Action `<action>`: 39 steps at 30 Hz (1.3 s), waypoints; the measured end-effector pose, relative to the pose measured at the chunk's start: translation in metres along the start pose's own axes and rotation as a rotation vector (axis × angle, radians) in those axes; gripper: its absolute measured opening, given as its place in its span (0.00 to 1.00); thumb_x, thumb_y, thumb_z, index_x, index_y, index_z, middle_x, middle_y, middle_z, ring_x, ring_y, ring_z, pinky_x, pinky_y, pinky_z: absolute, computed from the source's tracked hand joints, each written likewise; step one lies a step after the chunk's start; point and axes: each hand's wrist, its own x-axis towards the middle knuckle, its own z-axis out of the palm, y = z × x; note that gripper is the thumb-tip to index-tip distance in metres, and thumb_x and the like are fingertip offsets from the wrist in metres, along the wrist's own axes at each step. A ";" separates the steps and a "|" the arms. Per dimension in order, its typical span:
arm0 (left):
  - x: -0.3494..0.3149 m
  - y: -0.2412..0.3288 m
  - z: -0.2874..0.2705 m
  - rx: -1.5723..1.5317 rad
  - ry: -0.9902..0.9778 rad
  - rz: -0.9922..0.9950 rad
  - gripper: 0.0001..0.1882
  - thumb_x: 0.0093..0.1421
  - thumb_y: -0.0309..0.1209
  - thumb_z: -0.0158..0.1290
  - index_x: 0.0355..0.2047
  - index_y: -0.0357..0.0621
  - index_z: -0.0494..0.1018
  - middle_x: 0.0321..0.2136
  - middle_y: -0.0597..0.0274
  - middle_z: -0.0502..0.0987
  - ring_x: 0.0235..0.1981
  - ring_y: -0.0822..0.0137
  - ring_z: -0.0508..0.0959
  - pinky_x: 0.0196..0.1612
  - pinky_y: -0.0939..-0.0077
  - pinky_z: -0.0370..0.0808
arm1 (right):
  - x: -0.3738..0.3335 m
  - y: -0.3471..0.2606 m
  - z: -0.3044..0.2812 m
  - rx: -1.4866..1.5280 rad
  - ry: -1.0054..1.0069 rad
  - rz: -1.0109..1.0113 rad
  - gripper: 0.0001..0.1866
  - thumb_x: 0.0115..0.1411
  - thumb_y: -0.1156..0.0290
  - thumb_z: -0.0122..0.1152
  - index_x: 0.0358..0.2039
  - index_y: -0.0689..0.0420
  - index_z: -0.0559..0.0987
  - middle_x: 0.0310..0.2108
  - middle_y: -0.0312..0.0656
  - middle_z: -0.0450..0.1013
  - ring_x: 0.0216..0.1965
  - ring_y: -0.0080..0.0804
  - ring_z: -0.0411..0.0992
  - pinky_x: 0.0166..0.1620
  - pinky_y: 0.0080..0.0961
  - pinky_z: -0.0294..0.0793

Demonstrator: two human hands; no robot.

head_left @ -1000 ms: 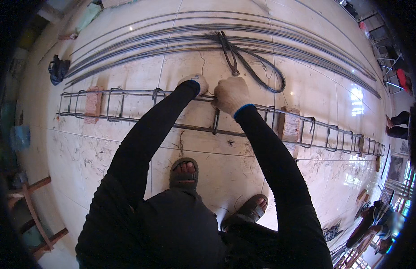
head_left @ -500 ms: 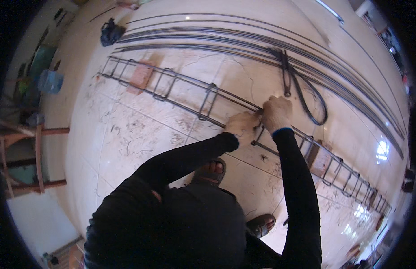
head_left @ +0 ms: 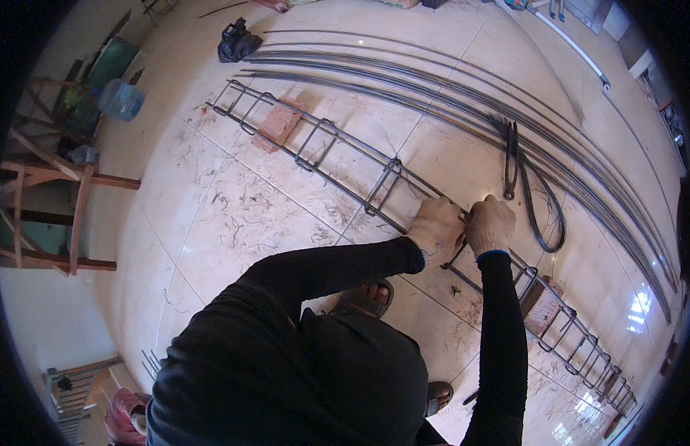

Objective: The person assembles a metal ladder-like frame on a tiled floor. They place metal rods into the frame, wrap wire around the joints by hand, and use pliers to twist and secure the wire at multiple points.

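A long, narrow rebar cage (head_left: 345, 192) with square stirrups runs from the far left to the near right. My left hand (head_left: 436, 227), in a cream glove, is closed round the cage's bars beside a stirrup. Right against it, my right hand (head_left: 491, 225) makes a fist over the far bar. A small dark thing shows between the hands, too covered to name, and the fingertips are hidden. Beyond my right hand lie dark, long-handled pincers (head_left: 511, 160) and a looped bundle of thin tie wire (head_left: 559, 230).
Bricks (head_left: 279, 125) prop up the cage, another (head_left: 543, 306) nearer. Loose rebar rods (head_left: 404, 83) stretch behind it, with a black plastic bag (head_left: 237, 41) at their left end. Wire scraps litter the tiles. Wooden trestles (head_left: 81, 215) stand left; a person in red (head_left: 123, 420) is low left.
My view has swung, so the cage and rods sit farther right and lower. Both hands stay together at the same part of the cage. A person in red has come into view low left.
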 end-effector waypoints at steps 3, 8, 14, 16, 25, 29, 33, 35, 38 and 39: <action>0.007 0.002 -0.024 0.066 -0.035 0.104 0.13 0.56 0.39 0.58 0.31 0.46 0.87 0.32 0.48 0.85 0.39 0.44 0.86 0.45 0.49 0.81 | -0.001 0.000 0.003 0.031 -0.015 0.004 0.08 0.58 0.61 0.73 0.32 0.50 0.91 0.38 0.45 0.82 0.43 0.45 0.83 0.45 0.41 0.81; 0.003 0.010 -0.069 -0.053 -0.285 -0.063 0.17 0.59 0.45 0.56 0.34 0.46 0.87 0.32 0.49 0.86 0.39 0.45 0.86 0.43 0.50 0.81 | -0.004 -0.001 0.005 0.145 0.011 0.060 0.12 0.58 0.56 0.75 0.31 0.50 0.92 0.37 0.46 0.82 0.43 0.46 0.83 0.45 0.41 0.82; 0.018 -0.028 -0.119 -0.078 -0.095 -0.098 0.17 0.59 0.49 0.62 0.34 0.49 0.86 0.34 0.50 0.87 0.39 0.46 0.86 0.45 0.51 0.82 | -0.003 0.005 0.013 0.146 0.044 0.116 0.10 0.61 0.65 0.64 0.31 0.51 0.91 0.37 0.48 0.83 0.42 0.47 0.84 0.46 0.42 0.83; 0.026 -0.026 -0.138 -0.051 -0.078 -0.070 0.17 0.58 0.49 0.65 0.33 0.49 0.86 0.32 0.51 0.86 0.37 0.47 0.86 0.43 0.50 0.81 | -0.002 0.001 0.015 0.153 0.004 0.097 0.10 0.61 0.66 0.64 0.32 0.53 0.91 0.38 0.47 0.84 0.43 0.48 0.84 0.47 0.43 0.84; 0.088 0.005 -0.146 0.079 0.174 0.318 0.13 0.59 0.46 0.66 0.34 0.51 0.83 0.31 0.58 0.83 0.35 0.52 0.84 0.38 0.56 0.78 | -0.007 0.008 0.023 0.299 0.040 0.143 0.09 0.62 0.62 0.68 0.35 0.51 0.91 0.38 0.47 0.82 0.44 0.49 0.83 0.48 0.42 0.83; 0.118 0.011 -0.156 0.131 0.191 0.381 0.12 0.57 0.45 0.68 0.35 0.55 0.84 0.32 0.61 0.82 0.36 0.52 0.82 0.39 0.57 0.77 | -0.011 0.014 0.024 0.419 0.019 0.124 0.09 0.61 0.63 0.69 0.35 0.53 0.91 0.41 0.49 0.81 0.45 0.51 0.82 0.49 0.44 0.82; 0.157 0.012 -0.174 0.289 0.217 0.563 0.10 0.53 0.46 0.66 0.26 0.56 0.84 0.24 0.61 0.83 0.34 0.54 0.85 0.42 0.53 0.76 | -0.016 0.023 0.013 0.546 -0.033 0.060 0.09 0.61 0.65 0.69 0.37 0.55 0.90 0.40 0.49 0.80 0.44 0.53 0.81 0.49 0.45 0.81; 0.171 -0.008 -0.167 0.296 0.285 0.639 0.11 0.53 0.45 0.66 0.26 0.55 0.83 0.25 0.61 0.83 0.35 0.52 0.84 0.41 0.52 0.76 | -0.016 0.020 0.010 0.573 -0.024 0.056 0.10 0.60 0.65 0.69 0.38 0.55 0.91 0.40 0.50 0.80 0.44 0.54 0.81 0.50 0.45 0.81; 0.173 -0.010 -0.155 0.317 0.462 0.690 0.12 0.59 0.44 0.65 0.30 0.50 0.83 0.28 0.61 0.84 0.36 0.55 0.84 0.42 0.55 0.77 | -0.010 0.017 0.019 0.521 -0.007 0.104 0.11 0.60 0.63 0.70 0.38 0.55 0.91 0.39 0.52 0.81 0.43 0.54 0.81 0.50 0.44 0.82; 0.168 -0.003 -0.148 0.314 0.531 0.699 0.13 0.62 0.44 0.65 0.32 0.48 0.84 0.29 0.61 0.84 0.37 0.57 0.84 0.43 0.56 0.78 | -0.008 0.021 0.022 0.488 -0.021 0.116 0.12 0.60 0.62 0.70 0.38 0.55 0.91 0.38 0.52 0.82 0.42 0.54 0.81 0.49 0.44 0.82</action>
